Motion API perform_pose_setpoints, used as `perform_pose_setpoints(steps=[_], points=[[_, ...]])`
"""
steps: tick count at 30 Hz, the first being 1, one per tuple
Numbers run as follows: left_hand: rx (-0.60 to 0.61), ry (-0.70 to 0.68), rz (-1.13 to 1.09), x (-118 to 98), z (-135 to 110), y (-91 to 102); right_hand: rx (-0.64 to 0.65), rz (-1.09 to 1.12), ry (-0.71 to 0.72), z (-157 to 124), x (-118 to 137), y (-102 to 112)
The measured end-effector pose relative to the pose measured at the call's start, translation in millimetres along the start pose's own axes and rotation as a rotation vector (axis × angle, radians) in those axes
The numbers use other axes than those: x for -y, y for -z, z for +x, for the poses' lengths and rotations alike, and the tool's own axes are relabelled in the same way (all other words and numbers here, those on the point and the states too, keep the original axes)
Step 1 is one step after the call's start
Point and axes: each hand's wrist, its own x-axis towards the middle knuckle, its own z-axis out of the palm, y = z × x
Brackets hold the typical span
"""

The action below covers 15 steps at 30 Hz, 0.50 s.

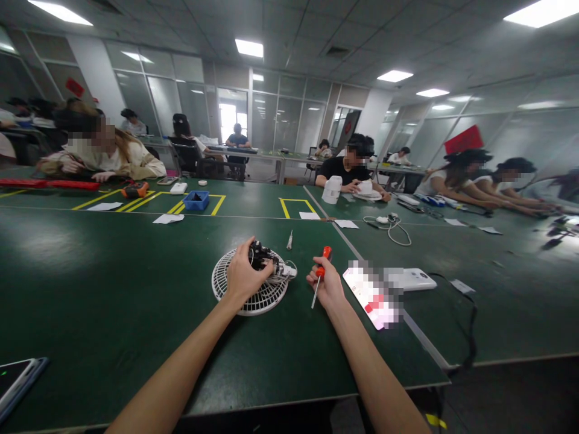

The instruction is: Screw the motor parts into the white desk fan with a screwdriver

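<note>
A round white fan grille (265,302) lies on the green table, with a dark motor assembly (259,253) and white wires on top of it. My left hand (244,274) curls around the motor assembly from the left, thumb and fingers on its sides. To the right of the grille, my right hand (326,282) grips a screwdriver (321,265) by its red-orange handle. Its metal shaft points down toward me, apart from the grille. Behind the grille lies a small pale pointed piece (290,240) whose kind I cannot make out.
Right of my right hand lie a lit phone (368,298) and a white power bank (414,279) with a dark cable. A blue bin (196,200) and orange-black meter (134,190) stand back left. Another phone (18,380) sits front left. Several people work at tables beyond.
</note>
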Motion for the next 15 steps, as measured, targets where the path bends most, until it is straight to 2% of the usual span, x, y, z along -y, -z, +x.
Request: perform_pose_setpoints(steps=[3,7,10,15], points=[[0.012,0.0,0.01,1.0,0.8,0.5,-0.018,-0.259,0.135,0.6,-2.9,0.1],[0.019,0.002,0.018,0.9,2.8,2.6,-0.145,-0.932,0.428,4.0,-7.7,3.9],[0.035,0.016,0.011,-0.9,5.6,6.8,-0.147,-1.304,0.451,8.7,-12.4,9.2],[0.101,0.095,-0.039,6.1,13.9,22.5,-0.052,-1.629,0.478,14.1,-20.2,14.4]])
